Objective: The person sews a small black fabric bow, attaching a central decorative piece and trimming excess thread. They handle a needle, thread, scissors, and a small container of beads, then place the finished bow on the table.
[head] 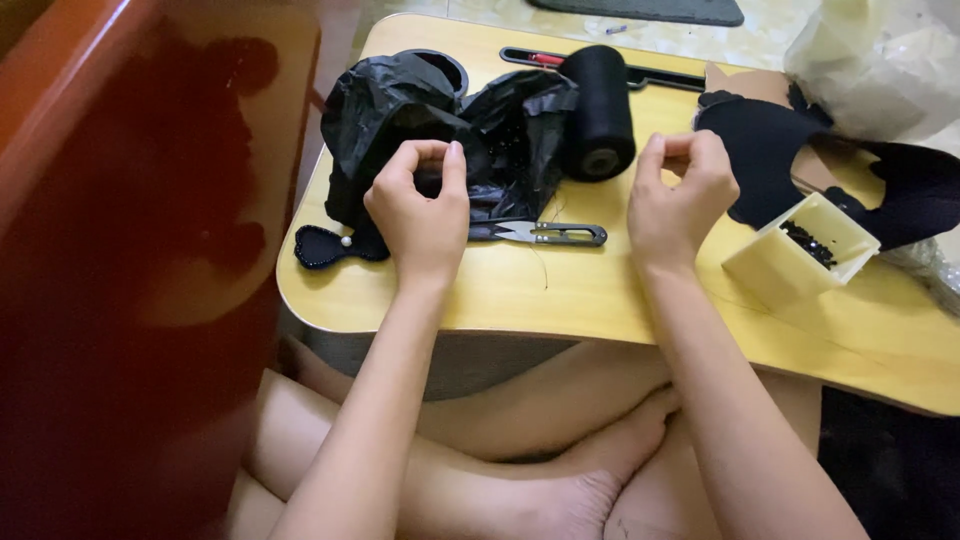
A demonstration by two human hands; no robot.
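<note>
A person is sitting cross-legged behind a low yellow lap table (600, 300), both forearms reaching over its near edge. The left hand (422, 215) is hovering with thumb and forefinger curling into a pinch; whether anything is caught between them cannot be told. Just beyond those fingertips a crumpled black plastic bag (440, 125) is lying. Just right of the left wrist, a pair of thread snips (545, 234) is resting flat, blades pointing toward the hand. Left of that wrist, a small black beaded piece (335, 245) with one pale bead is sitting near the table edge. The right hand (680, 195) is hanging with fingertips drawn tightly together; a thread may be running from them, too thin to confirm. Between the two hands, slightly beyond the fingers, a large spool of black thread (598, 110) is lying on its side. Right of the right-hand fingers, a pale open box (790, 262) holding small dark beads is standing tilted, with black fabric cut-outs (765, 145) spreading behind it.
</note>
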